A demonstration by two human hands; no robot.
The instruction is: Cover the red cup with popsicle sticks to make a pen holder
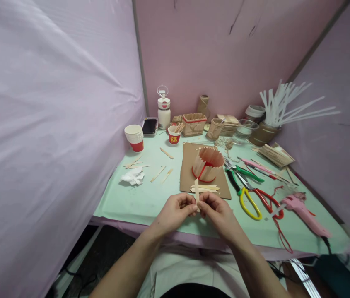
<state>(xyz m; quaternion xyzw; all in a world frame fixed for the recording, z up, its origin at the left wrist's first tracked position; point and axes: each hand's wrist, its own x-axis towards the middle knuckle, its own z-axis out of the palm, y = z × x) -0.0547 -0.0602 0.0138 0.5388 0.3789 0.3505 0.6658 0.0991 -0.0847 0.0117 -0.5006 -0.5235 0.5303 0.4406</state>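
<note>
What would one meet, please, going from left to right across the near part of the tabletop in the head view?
Crumpled white tissue, left hand, wooden stick held by both hands, right hand, yellow handle loop, pink glue gun.

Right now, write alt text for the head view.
A person's left hand and right hand pinch a flat wooden stick over a green table. Beyond it, a round stick-walled container with red trim stands on cardboard; a pink glue gun lies at right.

A white bottle (164,117) stands beyond stacked paper cups (135,138) and crumpled tissue (132,176).
</note>
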